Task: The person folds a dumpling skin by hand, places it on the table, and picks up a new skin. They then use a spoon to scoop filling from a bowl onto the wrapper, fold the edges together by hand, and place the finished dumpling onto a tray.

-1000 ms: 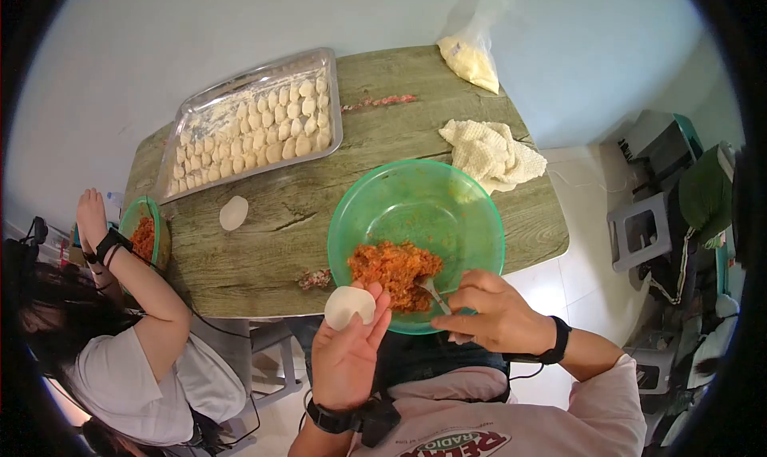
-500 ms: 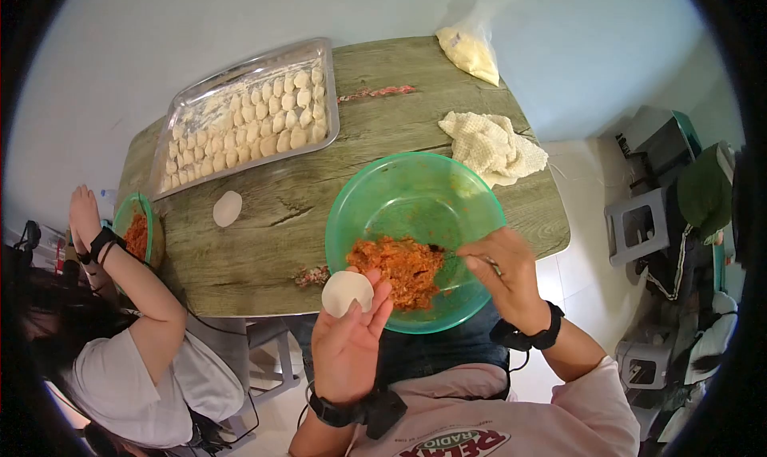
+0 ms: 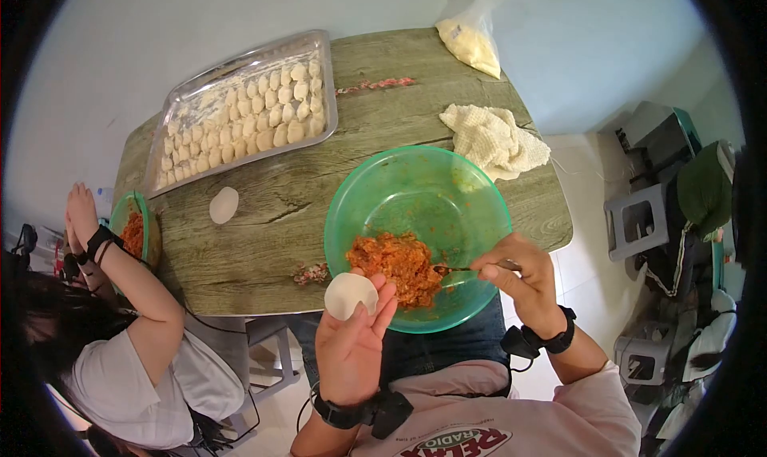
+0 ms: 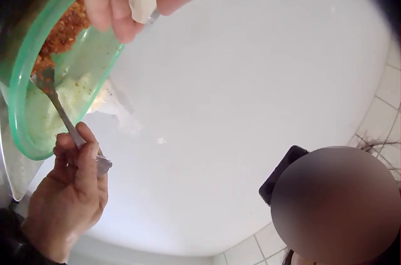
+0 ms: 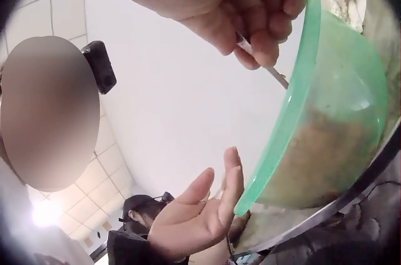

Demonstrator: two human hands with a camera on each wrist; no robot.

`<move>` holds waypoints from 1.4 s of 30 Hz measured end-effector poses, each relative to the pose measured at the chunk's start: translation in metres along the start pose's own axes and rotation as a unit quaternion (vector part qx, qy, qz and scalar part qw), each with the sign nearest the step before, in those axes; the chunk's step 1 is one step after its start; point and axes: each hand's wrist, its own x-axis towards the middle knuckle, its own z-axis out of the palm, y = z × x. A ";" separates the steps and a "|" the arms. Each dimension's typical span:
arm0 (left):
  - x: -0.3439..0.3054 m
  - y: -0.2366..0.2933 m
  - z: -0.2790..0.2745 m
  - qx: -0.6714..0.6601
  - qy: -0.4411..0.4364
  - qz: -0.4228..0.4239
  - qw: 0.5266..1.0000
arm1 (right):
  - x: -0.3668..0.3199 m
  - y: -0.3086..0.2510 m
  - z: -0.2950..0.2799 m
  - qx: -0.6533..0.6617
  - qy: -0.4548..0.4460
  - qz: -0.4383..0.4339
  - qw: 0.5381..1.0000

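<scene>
On the fingers of my left hand (image 3: 349,357) lies a round dough wrapper (image 3: 343,293), its edge pinched under the thumb. The wrapper is level with the near left rim of a large green plastic bowl (image 3: 419,193). My right hand (image 3: 529,285) grips a metal spoon (image 4: 66,113) by its handle at the bowl's right side. The spoon's head touches the edge of the orange-red minced filling (image 3: 395,265), which is heaped in the near left part of the bowl. In the right wrist view the bowl wall hides the spoon's head.
A metal tray (image 3: 326,77) with rows of dumplings stands at the back left. A single wrapper (image 3: 224,205) lies on the wooden table (image 3: 264,249). Behind the bowl are a cream cloth (image 3: 495,141) and a bag (image 3: 471,49). Another person (image 3: 132,377) sits left beside a smaller filling bowl (image 3: 154,237).
My right hand has moved up and to the right, and the spoon has swung from slanting to nearly level at the filling's right edge. My left hand keeps the wrapper in nearly the same place.
</scene>
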 end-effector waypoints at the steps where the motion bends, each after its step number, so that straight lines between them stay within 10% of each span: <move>1: 0.000 0.000 0.000 0.004 -0.001 0.000 1.000 | -0.001 0.000 0.001 -0.001 0.002 0.001 1.000; 25: 0.001 0.004 -0.004 0.001 -0.015 0.000 1.000 | 0.003 0.000 0.003 0.070 -0.136 -0.009 0.988; 27: 0.002 0.004 -0.004 0.000 -0.015 0.000 1.000 | 0.003 -0.006 0.002 0.195 -0.103 0.136 0.966; 42: 0.001 0.007 0.010 0.032 -0.060 -0.006 0.998 | 0.017 -0.002 -0.015 0.308 0.034 0.181 0.933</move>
